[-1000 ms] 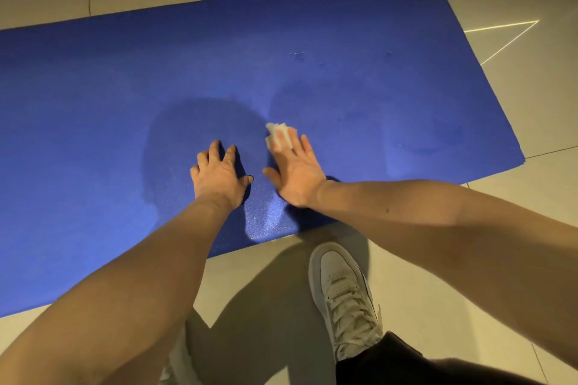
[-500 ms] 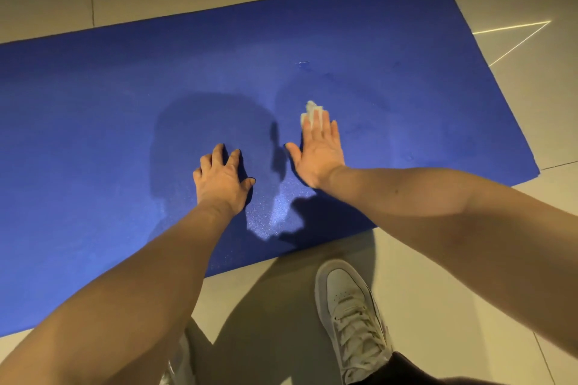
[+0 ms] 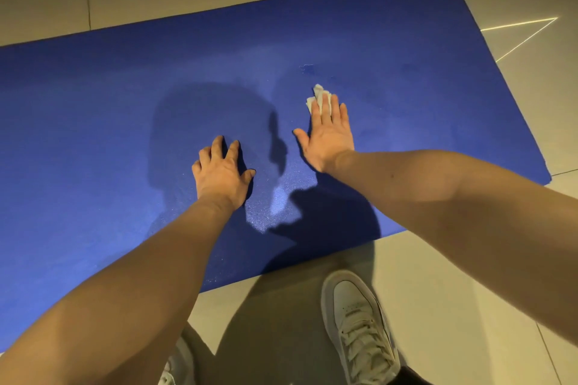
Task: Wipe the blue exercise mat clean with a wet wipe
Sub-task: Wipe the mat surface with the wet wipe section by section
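The blue exercise mat [image 3: 93, 109] lies flat on the tiled floor and fills most of the view. My right hand [image 3: 328, 131] lies flat on the mat with straight fingers, pressing a crumpled white wet wipe [image 3: 317, 95] whose edge sticks out past my fingertips. My left hand [image 3: 222, 173] rests on the mat to the left, fingers spread and slightly bent, holding nothing. A small pale smear [image 3: 306, 66] shows on the mat just beyond the wipe.
Beige floor tiles [image 3: 469, 275] surround the mat. My white sneaker [image 3: 356, 319] stands on the floor just off the mat's near edge, and a second shoe [image 3: 175, 366] peeks out under my left arm. Thin light lines [image 3: 519, 37] cross the floor at the far right.
My right hand has slid the wipe away from me and to the right across the mat. My left hand has stayed planted in the same spot.
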Action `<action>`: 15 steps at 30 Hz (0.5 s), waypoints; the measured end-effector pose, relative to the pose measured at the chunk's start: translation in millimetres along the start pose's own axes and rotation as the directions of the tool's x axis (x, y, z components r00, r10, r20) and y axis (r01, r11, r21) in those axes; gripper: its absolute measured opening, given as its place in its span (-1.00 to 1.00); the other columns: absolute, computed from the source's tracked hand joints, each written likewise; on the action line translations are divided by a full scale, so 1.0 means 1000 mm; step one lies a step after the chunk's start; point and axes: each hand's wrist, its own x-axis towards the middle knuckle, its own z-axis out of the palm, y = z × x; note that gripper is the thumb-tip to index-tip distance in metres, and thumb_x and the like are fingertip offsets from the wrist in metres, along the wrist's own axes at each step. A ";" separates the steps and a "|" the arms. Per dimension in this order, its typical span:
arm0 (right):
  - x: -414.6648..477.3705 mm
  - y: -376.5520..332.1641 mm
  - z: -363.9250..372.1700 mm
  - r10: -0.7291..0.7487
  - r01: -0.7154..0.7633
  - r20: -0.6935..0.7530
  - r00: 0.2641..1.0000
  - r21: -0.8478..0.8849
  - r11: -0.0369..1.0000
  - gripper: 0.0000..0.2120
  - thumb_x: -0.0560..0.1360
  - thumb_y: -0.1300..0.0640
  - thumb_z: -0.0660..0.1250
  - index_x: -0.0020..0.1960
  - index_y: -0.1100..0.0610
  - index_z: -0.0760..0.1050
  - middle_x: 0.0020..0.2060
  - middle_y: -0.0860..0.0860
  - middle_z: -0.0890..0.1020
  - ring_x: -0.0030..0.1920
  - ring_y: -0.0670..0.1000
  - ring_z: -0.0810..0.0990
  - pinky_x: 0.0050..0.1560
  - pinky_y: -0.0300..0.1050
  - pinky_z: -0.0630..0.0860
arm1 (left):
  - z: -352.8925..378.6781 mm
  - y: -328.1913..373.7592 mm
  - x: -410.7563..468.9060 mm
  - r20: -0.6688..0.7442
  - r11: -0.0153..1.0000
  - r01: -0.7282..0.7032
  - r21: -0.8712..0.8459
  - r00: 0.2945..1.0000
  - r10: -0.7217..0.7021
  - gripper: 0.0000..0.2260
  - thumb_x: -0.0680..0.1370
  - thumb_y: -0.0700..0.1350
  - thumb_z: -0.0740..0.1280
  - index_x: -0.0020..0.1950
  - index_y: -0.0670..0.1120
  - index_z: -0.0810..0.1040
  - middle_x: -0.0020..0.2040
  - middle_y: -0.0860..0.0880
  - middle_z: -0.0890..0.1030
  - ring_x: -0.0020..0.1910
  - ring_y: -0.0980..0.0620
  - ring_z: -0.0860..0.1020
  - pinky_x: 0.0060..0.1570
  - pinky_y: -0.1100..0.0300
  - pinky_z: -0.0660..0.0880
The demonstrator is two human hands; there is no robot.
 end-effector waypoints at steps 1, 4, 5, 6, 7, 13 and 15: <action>-0.001 -0.011 -0.001 0.021 -0.020 -0.004 1.000 0.036 0.999 -0.22 0.66 -0.28 -0.14 0.65 0.20 -0.28 0.62 0.08 -0.36 0.61 0.21 -0.33 0.60 0.19 -0.25 | 0.000 -0.001 0.001 -0.002 1.000 0.005 -0.005 1.000 -0.005 -0.36 0.60 0.19 0.28 0.61 0.03 0.15 0.61 -0.09 0.07 0.51 -0.20 0.11 0.46 -0.14 0.14; -0.010 -0.047 0.002 -0.157 0.155 0.009 0.987 0.112 0.981 -0.26 0.68 -0.22 -0.02 0.66 0.20 -0.14 0.63 0.04 -0.29 0.63 0.18 -0.29 0.61 0.22 -0.17 | -0.002 -0.003 0.006 -0.007 1.000 0.017 -0.005 1.000 -0.017 -0.36 0.60 0.19 0.28 0.60 0.03 0.15 0.61 -0.09 0.07 0.51 -0.20 0.10 0.46 -0.13 0.14; -0.015 -0.058 0.005 -0.257 0.255 0.017 0.966 0.065 0.965 -0.28 0.68 -0.20 0.00 0.67 0.19 -0.10 0.64 0.03 -0.27 0.63 0.17 -0.26 0.61 0.23 -0.11 | -0.003 -0.004 0.008 -0.010 1.000 0.017 -0.008 1.000 -0.017 -0.36 0.60 0.20 0.27 0.60 0.03 0.15 0.61 -0.09 0.07 0.51 -0.20 0.10 0.45 -0.13 0.14; -0.019 -0.067 0.008 -0.344 0.345 0.037 0.938 -0.010 0.939 -0.29 0.69 -0.21 -0.02 0.67 0.17 -0.11 0.64 0.03 -0.27 0.64 0.16 -0.25 0.61 0.23 -0.07 | -0.003 -0.004 0.010 -0.015 1.000 0.017 -0.011 1.000 -0.017 -0.36 0.60 0.21 0.27 0.60 0.02 0.16 0.61 -0.09 0.07 0.50 -0.20 0.10 0.45 -0.13 0.14; -0.021 -0.072 0.010 -0.407 0.411 0.058 0.911 -0.063 0.910 -0.30 0.69 -0.21 -0.05 0.67 0.15 -0.14 0.64 0.03 -0.27 0.64 0.14 -0.25 0.61 0.22 -0.07 | -0.003 -0.005 0.011 -0.016 1.000 0.016 -0.013 1.000 -0.016 -0.35 0.60 0.22 0.26 0.60 0.01 0.16 0.61 -0.10 0.07 0.51 -0.21 0.10 0.44 -0.13 0.14; 0.012 -0.032 -0.006 -0.427 0.426 0.023 0.904 0.048 0.904 -0.36 0.68 -0.11 0.07 0.67 0.00 -0.08 0.65 -0.12 -0.21 0.64 0.03 -0.20 0.62 0.19 -0.16 | -0.004 -0.005 0.015 -0.020 1.000 0.016 -0.011 1.000 -0.016 -0.36 0.59 0.18 0.29 0.59 0.01 0.18 0.60 -0.09 0.08 0.50 -0.21 0.11 0.44 -0.13 0.14; 0.028 -0.010 -0.014 -0.277 0.277 0.024 0.961 0.009 0.961 -0.35 0.69 -0.16 -0.03 0.68 0.03 -0.18 0.64 -0.07 -0.28 0.64 0.06 -0.24 0.61 0.19 -0.15 | -0.004 -0.006 0.015 -0.020 1.000 0.012 -0.009 1.000 -0.013 -0.36 0.60 0.19 0.29 0.60 0.01 0.17 0.60 -0.08 0.07 0.50 -0.20 0.11 0.45 -0.13 0.14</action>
